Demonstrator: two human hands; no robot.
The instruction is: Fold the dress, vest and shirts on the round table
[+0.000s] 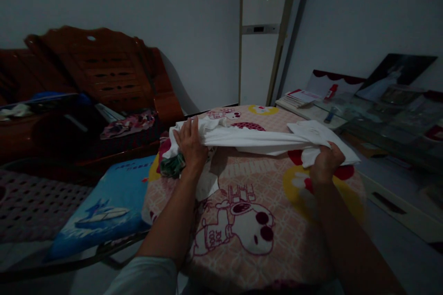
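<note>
A white cloth (256, 139) is stretched lengthwise between my two hands above a round table with a pink patterned cover (287, 244). My left hand (191, 142) lies on its bunched left end, fingers bent over the fabric. At the right end my right hand (326, 162) pinches the cloth's edge. Beneath and beyond the right hand lies a white folded cloth (341, 150). A dark green piece of fabric (172, 165) sits just below my left hand, partly covered by white fabric.
A carved wooden bench (110, 69) with items on it stands behind at the left. A blue cushion (110, 203) is left of the table. On the right, a glass-topped cabinet (387, 115) holds papers and small objects. A tall white appliance (259, 64) stands behind.
</note>
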